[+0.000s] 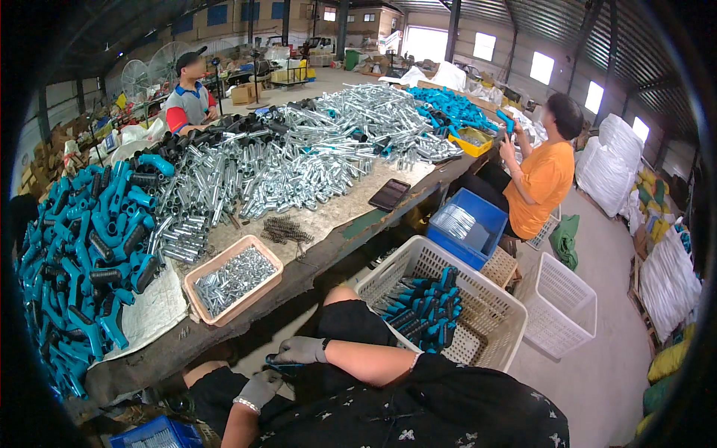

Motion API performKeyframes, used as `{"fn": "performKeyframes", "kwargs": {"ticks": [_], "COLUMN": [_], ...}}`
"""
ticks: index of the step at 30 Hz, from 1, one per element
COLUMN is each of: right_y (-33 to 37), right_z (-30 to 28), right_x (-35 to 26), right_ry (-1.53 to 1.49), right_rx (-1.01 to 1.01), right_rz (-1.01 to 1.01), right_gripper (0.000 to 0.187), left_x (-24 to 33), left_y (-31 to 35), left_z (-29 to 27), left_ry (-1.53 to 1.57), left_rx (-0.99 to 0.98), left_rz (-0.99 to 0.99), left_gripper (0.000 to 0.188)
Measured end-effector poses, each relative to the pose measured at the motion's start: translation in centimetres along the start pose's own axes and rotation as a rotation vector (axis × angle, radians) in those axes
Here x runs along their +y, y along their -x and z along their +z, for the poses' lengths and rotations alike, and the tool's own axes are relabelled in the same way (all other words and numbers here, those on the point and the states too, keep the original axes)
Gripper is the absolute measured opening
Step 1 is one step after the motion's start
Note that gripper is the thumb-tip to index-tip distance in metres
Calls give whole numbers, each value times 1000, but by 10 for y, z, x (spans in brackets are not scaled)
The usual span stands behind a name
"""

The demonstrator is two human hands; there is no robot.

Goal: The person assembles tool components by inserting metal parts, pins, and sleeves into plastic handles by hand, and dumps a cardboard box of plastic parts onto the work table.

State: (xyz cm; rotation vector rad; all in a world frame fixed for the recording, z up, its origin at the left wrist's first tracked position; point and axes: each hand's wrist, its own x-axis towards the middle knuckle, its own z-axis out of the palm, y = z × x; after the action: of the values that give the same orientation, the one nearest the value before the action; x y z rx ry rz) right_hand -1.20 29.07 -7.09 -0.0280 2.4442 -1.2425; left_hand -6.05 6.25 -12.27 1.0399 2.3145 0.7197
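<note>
Both my hands wear grey gloves and are close together over my lap. My right hand point(300, 349), a dark band at its wrist, is closed on a thin teal and dark piece point(278, 364), mostly hidden under the fingers. Just below it, my left hand point(258, 390), with a light bracelet, has its fingers curled together; what they hold, if anything, is too small to make out. Beside my right arm, a white plastic crate point(485, 302) holds several teal and black handled tools point(426, 313).
A long table carries teal plastic handles point(97, 246), metal tubes point(299, 179), springs point(280, 229), a pink tray point(196, 305) of small metal parts and a tablet point(389, 194). Blue bins point(467, 224) stand nearby. A co-worker in orange point(545, 179) holds a teal piece; another person point(190, 104) sits across.
</note>
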Motion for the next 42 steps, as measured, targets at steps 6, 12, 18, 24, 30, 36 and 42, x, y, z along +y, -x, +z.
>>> {"fn": "performKeyframes", "kwargs": {"ticks": [6,12,18,24,30,36,42], "right_y": [-2,0,-4,-2,-3,-1,0], "right_z": [0,-1,1,-1,-1,-1,-1], "right_x": [1,-2,4,0,1,-4,2], "right_ry": [13,-36,-10,11,-31,51,-34], "right_rx": [-8,-23,8,-7,-18,-10,-12], "right_rz": [-8,18,9,1,22,-11,-11], "right_gripper": [60,61,65,66,65,61,60], "left_x": [-3,-2,-4,-3,10,-7,-2], "left_y": [0,0,-2,0,3,-1,-2], "left_z": [1,1,3,1,-3,4,2], "left_ry": [14,41,50,61,46,-19,-15], "left_rx": [8,10,-2,-15,-7,6,4], "left_rz": [-4,17,15,13,-58,-43,-24], "left_gripper": [30,30,31,31,30,30,32]}}
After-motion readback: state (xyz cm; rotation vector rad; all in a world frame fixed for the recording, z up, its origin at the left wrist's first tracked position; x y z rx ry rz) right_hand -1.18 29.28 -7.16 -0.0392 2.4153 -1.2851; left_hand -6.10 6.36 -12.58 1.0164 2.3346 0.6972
